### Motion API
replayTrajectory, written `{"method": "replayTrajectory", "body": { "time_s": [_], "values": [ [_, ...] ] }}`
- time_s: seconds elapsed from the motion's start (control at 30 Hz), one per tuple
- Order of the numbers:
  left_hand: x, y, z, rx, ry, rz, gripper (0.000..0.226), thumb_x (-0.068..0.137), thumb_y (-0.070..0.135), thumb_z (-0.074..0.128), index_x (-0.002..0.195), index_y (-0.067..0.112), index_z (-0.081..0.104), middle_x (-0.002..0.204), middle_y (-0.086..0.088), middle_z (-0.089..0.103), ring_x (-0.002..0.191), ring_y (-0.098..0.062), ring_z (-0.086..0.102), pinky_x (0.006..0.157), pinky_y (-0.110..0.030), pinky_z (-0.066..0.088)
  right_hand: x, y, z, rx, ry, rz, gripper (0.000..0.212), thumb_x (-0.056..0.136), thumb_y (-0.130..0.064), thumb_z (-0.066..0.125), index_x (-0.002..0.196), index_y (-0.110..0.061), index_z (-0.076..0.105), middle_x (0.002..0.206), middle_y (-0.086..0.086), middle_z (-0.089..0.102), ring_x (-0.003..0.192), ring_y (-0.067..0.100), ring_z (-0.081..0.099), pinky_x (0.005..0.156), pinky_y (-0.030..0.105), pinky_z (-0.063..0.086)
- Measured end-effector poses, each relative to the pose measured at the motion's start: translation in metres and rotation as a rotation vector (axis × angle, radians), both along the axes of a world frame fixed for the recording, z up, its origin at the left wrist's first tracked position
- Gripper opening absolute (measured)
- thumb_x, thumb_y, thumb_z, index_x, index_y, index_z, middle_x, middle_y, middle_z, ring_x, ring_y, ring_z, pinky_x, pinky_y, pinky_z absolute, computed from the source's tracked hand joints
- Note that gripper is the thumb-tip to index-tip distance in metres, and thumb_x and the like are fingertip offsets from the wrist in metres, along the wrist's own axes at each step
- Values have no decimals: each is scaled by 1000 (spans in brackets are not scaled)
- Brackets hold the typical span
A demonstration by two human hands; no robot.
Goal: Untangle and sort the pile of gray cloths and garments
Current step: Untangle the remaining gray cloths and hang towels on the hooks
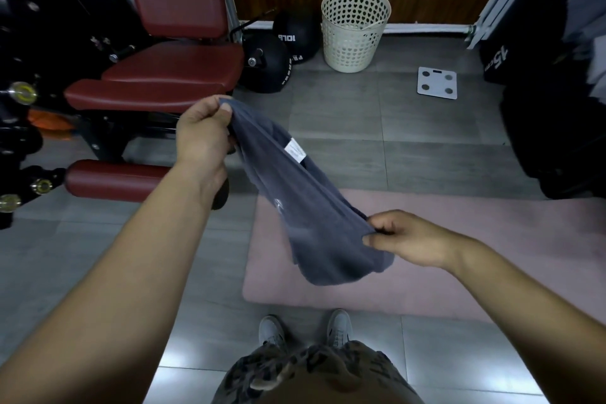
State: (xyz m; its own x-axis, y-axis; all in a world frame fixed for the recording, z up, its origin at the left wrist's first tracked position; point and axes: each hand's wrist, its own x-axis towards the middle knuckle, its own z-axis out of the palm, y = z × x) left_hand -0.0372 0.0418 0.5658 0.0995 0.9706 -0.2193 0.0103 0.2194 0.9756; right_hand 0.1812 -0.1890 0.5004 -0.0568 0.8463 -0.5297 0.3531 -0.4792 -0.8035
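Note:
A gray-blue cloth (305, 207) with a white label hangs stretched between my two hands above the floor. My left hand (203, 134) pinches its upper end at the far left, thumb on top. My right hand (406, 239) pinches the lower end closer to me on the right. The slack middle of the cloth sags down over a pink mat (459, 239). No pile of other cloths shows on the floor in front of me.
A cream perforated laundry basket (355, 29) stands by the far wall. A red padded gym bench (170, 69) with black medicine balls (272, 65) fills the left. A white bathroom scale (437, 82) lies on the gray tiles. Dark equipment stands at the right.

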Motion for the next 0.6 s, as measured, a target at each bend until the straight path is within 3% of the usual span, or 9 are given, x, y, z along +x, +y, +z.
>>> {"method": "replayTrajectory", "body": {
  "time_s": [0.1, 0.17, 0.3, 0.4, 0.5, 0.6],
  "values": [
    [-3, 0, -6, -35, -10, 42, 34, 101, 6, 50, 75, 22, 64, 66, 8, 65, 65, -9, 60, 70, -32, 52, 9, -7, -4, -2, 79, -88, 40, 87, -41, 65, 68, -8, 53, 70, 2, 42, 70, 18, 40, 69, 36, 31],
    [-5, -1, -10, -61, -32, 90, 31, 102, 5, 48, 78, 18, 62, 66, 7, 64, 60, -4, 62, 69, -29, 56, 14, -11, -4, -21, 27, -44, 40, 90, -42, 66, 64, -15, 51, 67, -2, 40, 66, 15, 40, 64, 32, 31],
    [-12, 4, -20, -47, -13, 110, 28, 102, 4, 48, 82, 16, 64, 76, 1, 66, 74, -13, 63, 82, -36, 56, 21, -20, -15, -193, -362, 202, 34, 88, -48, 63, 70, -23, 51, 65, -12, 49, 63, 9, 45, 62, 28, 38],
    [-17, 5, -29, -53, 15, 130, 25, 101, 5, 49, 86, 15, 66, 89, -9, 66, 87, -25, 61, 90, -44, 54, 28, -27, -28, -243, -612, 243, 23, 91, -52, 57, 83, -30, 57, 88, -8, 62, 79, 14, 56, 70, 29, 44],
    [-22, 3, -36, -77, 15, 171, 26, 100, 5, 49, 84, 16, 65, 87, -8, 67, 81, -22, 63, 82, -36, 54, 39, -30, -37, -142, -884, 248, 23, 101, -42, 45, 109, -26, 60, 116, 3, 68, 101, 26, 62, 85, 32, 44],
    [-28, 1, -41, -123, -16, 244, 28, 101, 6, 50, 80, 20, 63, 78, 1, 65, 65, -8, 62, 69, -24, 54, 49, -32, -44, 109, -1150, 271, 17, 98, -21, 54, 111, -15, 61, 104, 10, 73, 89, 35, 66, 76, 33, 37]
  ]
}}
